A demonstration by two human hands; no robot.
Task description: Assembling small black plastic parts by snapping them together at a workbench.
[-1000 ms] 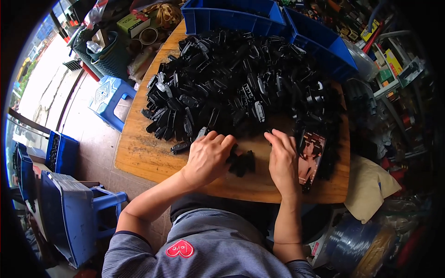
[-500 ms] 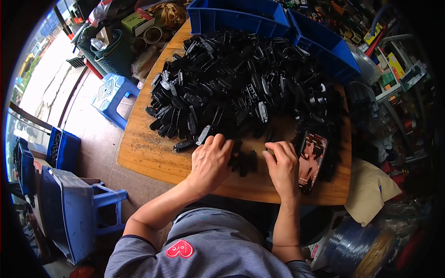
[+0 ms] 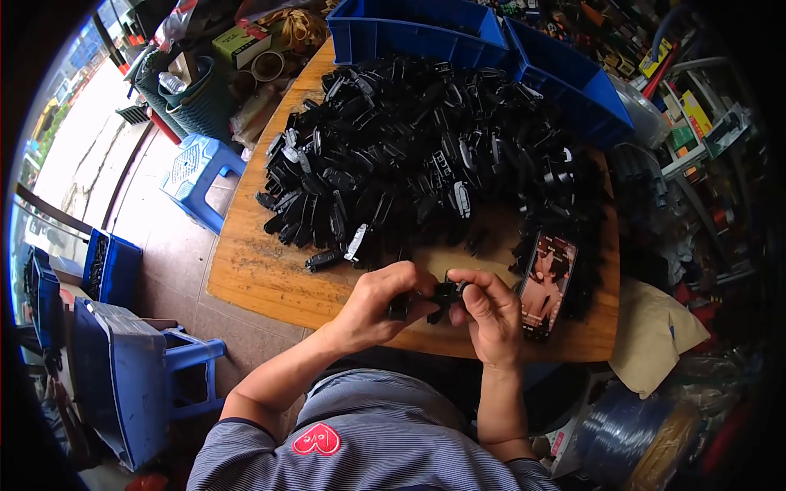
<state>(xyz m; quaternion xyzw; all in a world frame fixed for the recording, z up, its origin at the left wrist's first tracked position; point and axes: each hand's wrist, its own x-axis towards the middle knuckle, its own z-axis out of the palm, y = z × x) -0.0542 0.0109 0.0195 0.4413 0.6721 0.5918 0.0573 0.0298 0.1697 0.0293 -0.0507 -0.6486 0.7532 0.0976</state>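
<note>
1. Over the wooden table's near side, right hand pinches small black part between thumb and fingertips.
2. Left hand just beside it, fingers curled around dark piece, mostly hidden.
3. Phone, screen lit, lies right of right hand.
4. Black parts pile beyond both hands.
5. Blue bins at far edge.

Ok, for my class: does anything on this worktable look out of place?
Yes, mildly: a phone with a lit screen sits just beyond the right hand, beside the heap of black parts; it looks unlike everything piled there.
</note>
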